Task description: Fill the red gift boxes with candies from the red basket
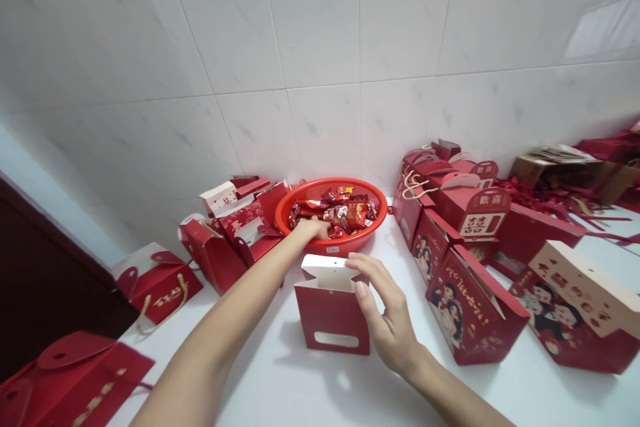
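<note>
A red oval basket (333,245) holds a pile of wrapped red candies (345,213). My left hand (317,229) reaches over its front rim into the candies; its fingertips are hidden among them, so what it grips cannot be told. In front of the basket, a red paper box (333,317) stands upright with its top open, a white inner flap raised and an oval window low on its front. My right hand (387,310) is at the box's right side, fingers apart and curved, touching its top edge.
Red gift boxes (215,257) crowd the left of the basket, with a rope-handled box (167,293) nearer. More red boxes (475,307) stand on the right. Behind them at far right are ribbons (540,203) and a brown carton (555,170). A tiled wall (320,127) rises behind.
</note>
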Tool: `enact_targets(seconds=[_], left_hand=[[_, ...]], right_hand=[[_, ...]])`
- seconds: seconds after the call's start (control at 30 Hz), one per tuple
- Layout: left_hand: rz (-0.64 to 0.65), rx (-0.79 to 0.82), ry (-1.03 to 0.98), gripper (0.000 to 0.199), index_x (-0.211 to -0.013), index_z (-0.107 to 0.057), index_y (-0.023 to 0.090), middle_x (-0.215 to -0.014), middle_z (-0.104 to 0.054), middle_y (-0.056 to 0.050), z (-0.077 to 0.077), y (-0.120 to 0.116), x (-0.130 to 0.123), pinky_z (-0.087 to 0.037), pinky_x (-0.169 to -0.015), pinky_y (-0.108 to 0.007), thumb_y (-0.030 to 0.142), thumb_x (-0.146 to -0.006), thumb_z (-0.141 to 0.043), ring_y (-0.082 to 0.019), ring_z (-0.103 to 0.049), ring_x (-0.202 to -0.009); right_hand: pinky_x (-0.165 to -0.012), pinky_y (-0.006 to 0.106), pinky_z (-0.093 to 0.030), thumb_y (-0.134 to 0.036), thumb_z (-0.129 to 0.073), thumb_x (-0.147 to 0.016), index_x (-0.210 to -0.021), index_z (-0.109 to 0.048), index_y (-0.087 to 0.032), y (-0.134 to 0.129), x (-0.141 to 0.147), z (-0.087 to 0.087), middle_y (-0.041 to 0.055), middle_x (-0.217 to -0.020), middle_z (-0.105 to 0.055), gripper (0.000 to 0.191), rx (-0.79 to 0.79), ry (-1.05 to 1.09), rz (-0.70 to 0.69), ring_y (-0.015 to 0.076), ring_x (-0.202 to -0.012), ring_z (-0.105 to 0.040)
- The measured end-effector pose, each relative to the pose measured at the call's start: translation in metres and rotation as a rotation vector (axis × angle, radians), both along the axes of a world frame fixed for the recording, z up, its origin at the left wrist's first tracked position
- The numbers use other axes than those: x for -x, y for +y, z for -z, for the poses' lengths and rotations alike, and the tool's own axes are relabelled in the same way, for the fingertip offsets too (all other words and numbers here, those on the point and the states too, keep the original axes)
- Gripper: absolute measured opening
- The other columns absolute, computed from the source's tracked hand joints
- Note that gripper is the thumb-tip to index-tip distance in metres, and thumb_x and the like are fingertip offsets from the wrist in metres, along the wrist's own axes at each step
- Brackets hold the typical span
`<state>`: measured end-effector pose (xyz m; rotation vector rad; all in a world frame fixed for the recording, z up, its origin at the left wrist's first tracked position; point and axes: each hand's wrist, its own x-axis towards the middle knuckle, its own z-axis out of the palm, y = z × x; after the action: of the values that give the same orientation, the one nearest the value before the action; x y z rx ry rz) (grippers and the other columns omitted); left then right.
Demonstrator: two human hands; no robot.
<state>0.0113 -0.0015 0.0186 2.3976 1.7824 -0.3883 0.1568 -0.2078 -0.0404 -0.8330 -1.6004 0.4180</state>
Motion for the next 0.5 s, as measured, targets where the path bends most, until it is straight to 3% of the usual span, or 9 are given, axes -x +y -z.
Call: enact_targets(seconds=[0.1, 0.17, 0.33, 0.5], left_hand=[[-0.03, 0.015, 0.007, 0.073, -0.129, -0.065, 0.025, -0.146, -0.049, -0.025, 0.0043, -0.0004, -0.0055, -0.054, -0.082, -0.052, 0.04, -0.058, -0.078, -0.048, -0.062, -0.111], [-0.012, 0.02, -0.011, 0.065, -0.123, -0.069, 0.019, -0.14, -0.053, -0.028, 0.0041, -0.0021, -0.0071, -0.055, -0.08, -0.049, 0.035, -0.06, -0.077, -0.047, -0.065, -0.107], [0.076, 0.017, -0.103, 0.038, -0.1, -0.075, 0.018, -0.106, -0.074, -0.017, 0.0026, -0.0077, -0.0044, -0.055, -0.079, -0.039, 0.027, -0.063, -0.071, -0.036, -0.07, -0.094], [0.143, -0.062, -0.212, 0.036, -0.1, -0.073, 0.019, -0.107, -0.074, -0.012, 0.0066, -0.0098, -0.0019, -0.054, -0.08, -0.034, 0.024, -0.065, -0.068, -0.032, -0.07, -0.096]], right_hand=[[-0.102, 0.04, -0.047, -0.026, -0.044, -0.101, -0.125, -0.058, -0.025, -0.0002, 0.0007, -0.0008, 0.0089, -0.13, -0.061, 0.028, 0.003, 0.001, -0.001, 0.023, -0.124, -0.055], [-0.102, 0.041, -0.047, -0.026, -0.043, -0.101, -0.125, -0.058, -0.025, -0.0004, 0.001, -0.0015, 0.0092, -0.13, -0.06, 0.028, 0.005, 0.0, 0.003, 0.023, -0.124, -0.055], [-0.101, 0.039, -0.048, -0.025, -0.044, -0.101, -0.124, -0.058, -0.025, -0.0002, 0.0005, -0.0031, 0.0086, -0.13, -0.061, 0.027, 0.001, -0.008, 0.008, 0.0221, -0.123, -0.056], [-0.101, 0.038, -0.047, -0.025, -0.043, -0.101, -0.124, -0.058, -0.026, -0.0007, 0.0002, -0.0032, 0.0081, -0.13, -0.06, 0.027, 0.005, -0.006, -0.002, 0.0215, -0.123, -0.056]])
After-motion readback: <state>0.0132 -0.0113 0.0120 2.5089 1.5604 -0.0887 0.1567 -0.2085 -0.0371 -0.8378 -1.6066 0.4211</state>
